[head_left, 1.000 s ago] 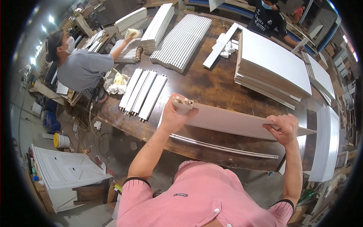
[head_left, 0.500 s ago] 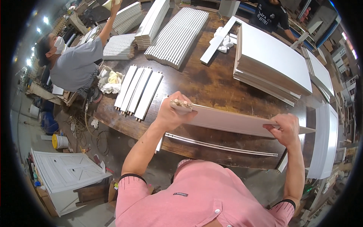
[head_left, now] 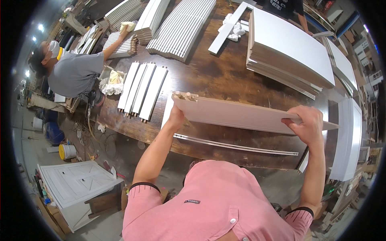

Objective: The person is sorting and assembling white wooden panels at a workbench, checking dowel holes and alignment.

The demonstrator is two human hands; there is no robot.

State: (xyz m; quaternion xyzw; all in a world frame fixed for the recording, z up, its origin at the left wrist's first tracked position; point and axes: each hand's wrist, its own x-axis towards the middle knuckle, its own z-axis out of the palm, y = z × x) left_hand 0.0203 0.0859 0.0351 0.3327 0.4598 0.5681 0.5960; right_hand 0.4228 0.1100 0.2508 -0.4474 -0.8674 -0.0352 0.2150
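- Pale panel is standing on edge over the brown table, running left to right between both hands. Its right tip is pointing at the white stack, so a careless swing could be scuffing both (can't tell if they're touching).
- Slim white strip is lying just on the near side, lower down. If one hand's slipping, that's what could be getting scratched, imo.
- Dowelled end piece is sitting at the panel's left end. Hands twisting unevenly could be working that joint crooked or loose.
- Right hand is pinching the panel short of its right tip, thumb on the near face.
- Left hand is gripping the end piece low at the outer left, most fingers hiding, so no clue how tightly.
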